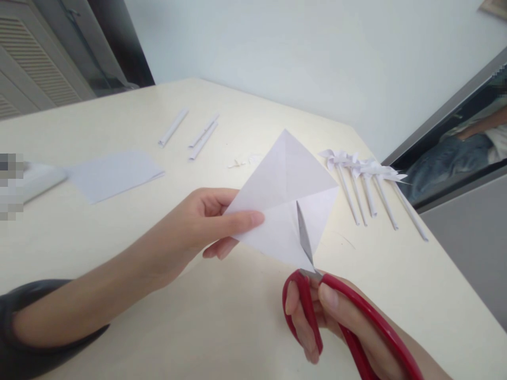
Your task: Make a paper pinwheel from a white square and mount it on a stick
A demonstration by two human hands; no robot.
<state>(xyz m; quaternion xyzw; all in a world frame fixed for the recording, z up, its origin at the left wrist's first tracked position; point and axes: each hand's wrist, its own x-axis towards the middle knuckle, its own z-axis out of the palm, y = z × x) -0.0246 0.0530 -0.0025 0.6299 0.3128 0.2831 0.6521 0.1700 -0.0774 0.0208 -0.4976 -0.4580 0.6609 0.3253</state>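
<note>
A white paper square with crossing diagonal creases is held in the air, one corner pointing away from me. My left hand pinches its left corner, thumb on top and fingers beneath. In my right hand are scissors with red handles, my fingers through the loops. The upper blade lies over the paper near the crease at its lower right corner, tip toward the centre. The lower blade is hidden behind the sheet.
Several paper pinwheels on rolled sticks lie at the right. Three rolled paper tubes lie at the back, near small scraps. Loose paper sheets are at the left. A person's legs show beyond the table's right edge.
</note>
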